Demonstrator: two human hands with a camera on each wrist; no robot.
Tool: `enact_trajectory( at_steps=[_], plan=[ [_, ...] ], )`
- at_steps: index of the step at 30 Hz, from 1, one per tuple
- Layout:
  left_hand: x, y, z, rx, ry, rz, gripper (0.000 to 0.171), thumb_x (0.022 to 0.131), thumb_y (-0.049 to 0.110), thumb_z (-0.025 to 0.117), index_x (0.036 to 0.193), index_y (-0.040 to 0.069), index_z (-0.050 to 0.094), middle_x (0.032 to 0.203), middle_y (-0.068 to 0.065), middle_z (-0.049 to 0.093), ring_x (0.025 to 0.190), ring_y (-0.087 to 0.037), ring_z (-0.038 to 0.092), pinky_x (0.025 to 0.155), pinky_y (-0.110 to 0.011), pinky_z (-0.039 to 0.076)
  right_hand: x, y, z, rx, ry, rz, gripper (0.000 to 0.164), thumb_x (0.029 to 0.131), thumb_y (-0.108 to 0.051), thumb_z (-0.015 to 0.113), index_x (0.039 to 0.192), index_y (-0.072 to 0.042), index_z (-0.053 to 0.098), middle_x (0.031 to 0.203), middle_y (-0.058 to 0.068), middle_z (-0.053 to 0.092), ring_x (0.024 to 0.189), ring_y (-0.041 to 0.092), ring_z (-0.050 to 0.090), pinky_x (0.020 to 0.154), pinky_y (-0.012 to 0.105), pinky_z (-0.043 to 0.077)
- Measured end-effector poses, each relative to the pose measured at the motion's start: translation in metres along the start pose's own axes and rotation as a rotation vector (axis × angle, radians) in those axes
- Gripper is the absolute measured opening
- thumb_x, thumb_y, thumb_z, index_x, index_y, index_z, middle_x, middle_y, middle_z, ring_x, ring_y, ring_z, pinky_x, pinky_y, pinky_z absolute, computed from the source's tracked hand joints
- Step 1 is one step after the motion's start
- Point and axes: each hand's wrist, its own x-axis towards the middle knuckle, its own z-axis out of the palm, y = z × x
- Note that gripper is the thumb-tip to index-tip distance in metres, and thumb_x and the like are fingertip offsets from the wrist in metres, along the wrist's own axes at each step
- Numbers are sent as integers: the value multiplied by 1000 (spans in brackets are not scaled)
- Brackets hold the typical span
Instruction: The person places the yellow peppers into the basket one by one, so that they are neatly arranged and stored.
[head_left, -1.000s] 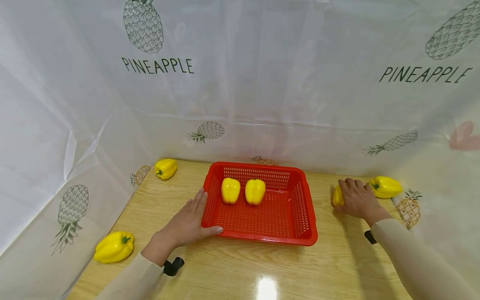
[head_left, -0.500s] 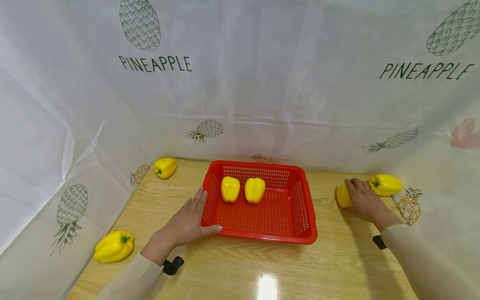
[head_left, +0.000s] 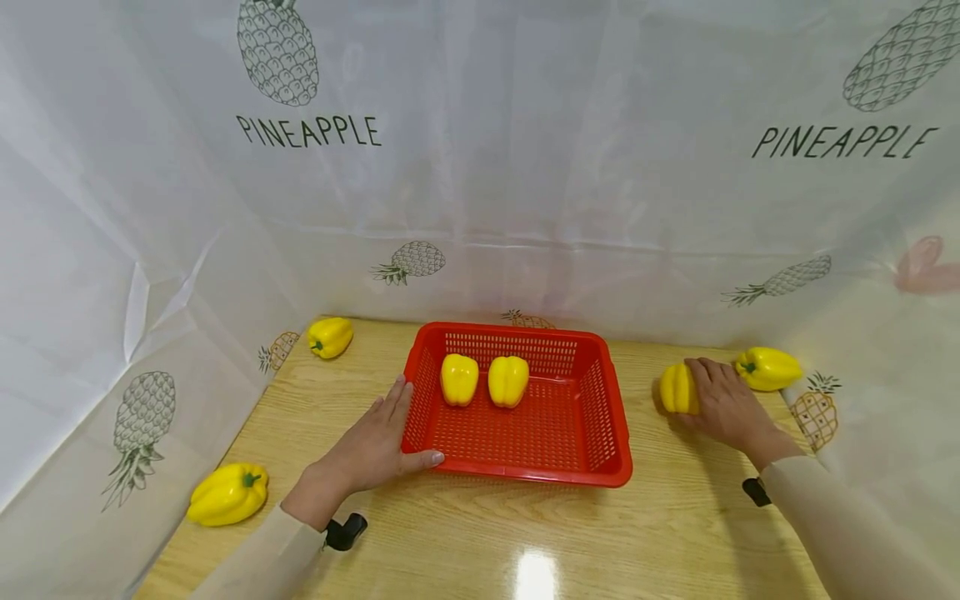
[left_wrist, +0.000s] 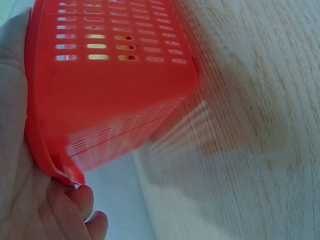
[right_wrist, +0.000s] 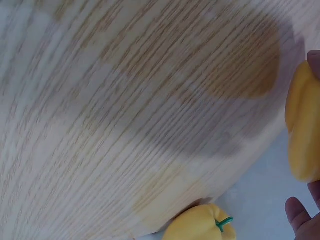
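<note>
My right hand (head_left: 726, 404) grips a yellow bell pepper (head_left: 678, 389) at the right side of the table. In the right wrist view that bell pepper (right_wrist: 304, 125) sits between thumb and fingertips, its shadow falling apart from it on the wood. Just behind that hand lies another yellow bell pepper (head_left: 769, 368). My left hand (head_left: 371, 442) rests on the near left corner of a red plastic basket (head_left: 517, 477), fingers stretched along the left rim and thumb on the front rim. Inside the basket stand two yellow bell peppers, a left one (head_left: 460, 380) and a right one (head_left: 508, 382).
On the left of the wooden table (head_left: 450, 542) lie two more yellow bell peppers, one at the back (head_left: 330, 337) and one nearer the front (head_left: 228, 494). A white pineapple-print sheet (head_left: 525, 167) hangs round the back and sides.
The right hand has closed over the bell pepper and shifted it slightly, first right, then a little left; more of it shows now. The left hand and basket stay put.
</note>
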Motion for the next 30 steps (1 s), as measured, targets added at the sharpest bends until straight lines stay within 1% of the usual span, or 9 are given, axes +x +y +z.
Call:
enact_trajectory(
  at_steps=[4, 7, 10, 17, 21, 24, 26, 30],
  plan=[
    [0, -1, 1, -7, -2, -3, 130, 87, 88, 55, 168, -2, 8, 177, -21, 2, 162, -43, 18, 129, -59, 23, 1, -4, 0, 35, 23, 10, 100, 71, -30, 95, 141, 12, 37, 128, 35, 52, 113, 54, 53, 101, 69, 46],
    [0, -1, 1, -15, -1, -2, 130, 87, 88, 55, 168, -2, 9, 177, -21, 2, 161, -44, 19, 129, -60, 24, 3, -7, -2, 70, 47, 6, 100, 70, -26, 94, 142, 12, 37, 129, 35, 51, 114, 54, 52, 101, 69, 46],
    [0, -1, 1, -17, -3, -2, 129, 87, 87, 55, 168, -2, 9, 177, -21, 2, 161, -44, 19, 129, -59, 24, 7, -10, -5, 92, 78, -4, 100, 69, -25, 94, 143, 13, 37, 130, 35, 51, 114, 54, 53, 99, 70, 46],
    [1, -2, 2, -3, 0, -1, 129, 87, 87, 56, 168, -2, 9, 177, -21, 2, 161, -44, 19, 129, -59, 24, 19, -17, -13, 110, 156, -48, 99, 70, -33, 92, 142, 13, 43, 128, 33, 54, 111, 52, 55, 93, 70, 49],
    [1, -3, 2, -2, 0, 0, 129, 87, 87, 55, 168, -2, 8, 177, -21, 1, 161, -43, 19, 129, -59, 24, 28, -21, -21, 111, 187, -78, 95, 74, -42, 84, 141, 12, 44, 128, 33, 54, 111, 52, 55, 90, 70, 50],
    [1, -3, 2, -4, 0, -2, 129, 87, 87, 56, 168, -2, 8, 177, -21, 2, 161, -44, 19, 129, -59, 24, 35, -26, -27, 107, 203, -99, 93, 77, -46, 77, 141, 12, 44, 128, 33, 54, 111, 52, 55, 92, 69, 50],
    [0, -3, 2, -6, -1, -4, 129, 87, 87, 56, 168, -2, 8, 177, -21, 2, 161, -44, 19, 129, -59, 24, 40, -29, -32, 109, 219, -115, 91, 81, -51, 71, 140, 13, 44, 127, 34, 54, 110, 52, 54, 93, 69, 50],
    [0, -2, 1, -8, 2, -1, 129, 87, 86, 57, 168, -2, 8, 177, -21, 2, 161, -44, 19, 129, -59, 24, 51, -38, -43, 99, 223, -119, 92, 77, -47, 78, 141, 12, 44, 127, 33, 54, 109, 51, 55, 92, 67, 51]
  ],
)
